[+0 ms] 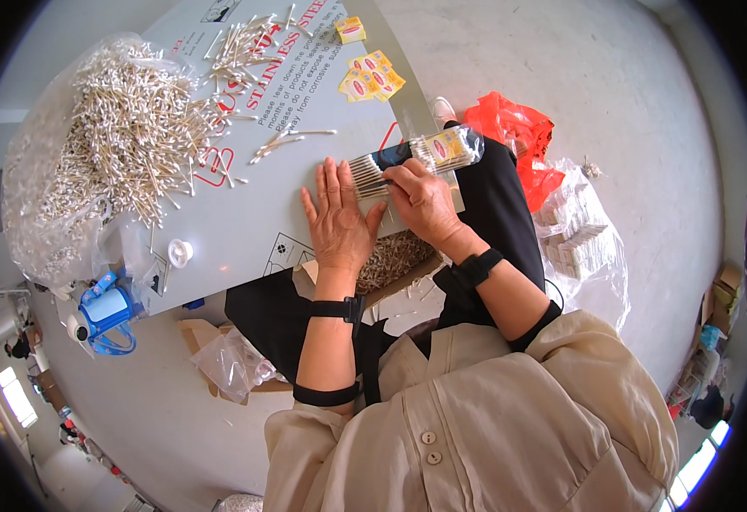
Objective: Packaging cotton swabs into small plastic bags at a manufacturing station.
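Two hands point(339, 235) at one swab pack point(452, 147), one blue bottle point(107, 309)

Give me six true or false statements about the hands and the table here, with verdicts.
1. A large heap of cotton swabs lies at the left of the table. True.
2. The left hand is clenched in a fist. False: the left hand's fingers are stretched out, its back upward.
3. The right hand's fingers are at a clear swab packet. True.
4. The loose yellow labels lie inside the packet. False: the loose yellow labels lie on the table.
5. The red plastic bag lies on the table. False: the red plastic bag is off it, rightward.
6. Each wrist wears a black band. True.
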### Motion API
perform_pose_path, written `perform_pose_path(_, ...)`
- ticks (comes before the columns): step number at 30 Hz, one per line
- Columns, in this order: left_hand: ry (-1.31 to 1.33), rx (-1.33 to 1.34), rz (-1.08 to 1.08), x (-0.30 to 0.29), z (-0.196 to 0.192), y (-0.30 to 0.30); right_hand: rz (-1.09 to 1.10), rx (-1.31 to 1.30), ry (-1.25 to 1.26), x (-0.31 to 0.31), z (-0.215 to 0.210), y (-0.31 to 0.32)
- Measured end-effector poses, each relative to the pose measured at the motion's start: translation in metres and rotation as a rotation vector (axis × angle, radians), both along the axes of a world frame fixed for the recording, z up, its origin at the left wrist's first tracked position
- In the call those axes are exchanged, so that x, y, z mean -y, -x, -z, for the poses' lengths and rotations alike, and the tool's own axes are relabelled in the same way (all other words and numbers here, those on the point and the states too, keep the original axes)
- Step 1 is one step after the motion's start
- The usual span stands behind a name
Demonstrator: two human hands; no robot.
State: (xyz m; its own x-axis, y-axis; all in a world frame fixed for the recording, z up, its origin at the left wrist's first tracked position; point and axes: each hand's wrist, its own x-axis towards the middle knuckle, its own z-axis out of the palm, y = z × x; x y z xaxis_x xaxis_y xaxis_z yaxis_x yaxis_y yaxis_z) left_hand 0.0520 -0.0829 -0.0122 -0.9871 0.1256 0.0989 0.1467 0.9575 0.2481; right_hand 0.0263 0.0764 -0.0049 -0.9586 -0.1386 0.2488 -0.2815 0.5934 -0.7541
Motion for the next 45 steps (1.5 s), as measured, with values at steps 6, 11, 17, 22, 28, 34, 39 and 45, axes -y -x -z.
perform_pose_path(6, 0.000, -0.003, -0.002, 0.000, 0.000, 0.000, -0.001, -0.011, -0.032, 0.001, 0.002, 0.001)
perform_pose_path(11, -0.001, -0.005, -0.005, 0.000, 0.001, 0.001, -0.026, -0.011, -0.042, 0.001, 0.002, 0.002)
perform_pose_path(17, -0.001, 0.000, -0.017, -0.001, 0.001, 0.000, -0.015, 0.041, -0.078, 0.004, -0.004, 0.005)
perform_pose_path(22, -0.007, -0.009, -0.019, -0.001, 0.003, 0.001, -0.007, 0.055, -0.107, 0.006, -0.004, 0.008)
perform_pose_path(28, -0.010, -0.009, -0.021, 0.000, 0.003, 0.001, -0.014, 0.079, -0.132, 0.006, -0.004, 0.009)
perform_pose_path(34, 0.015, 0.010, -0.027, -0.001, 0.001, 0.001, -0.004, 0.074, -0.118, 0.008, -0.005, 0.010)
perform_pose_path(39, 0.016, 0.012, -0.030, 0.000, 0.003, 0.001, -0.005, 0.099, -0.162, 0.009, -0.006, 0.015)
perform_pose_path(45, 0.006, 0.021, -0.033, 0.000, 0.004, 0.001, -0.014, 0.109, -0.194, 0.010, -0.006, 0.017)
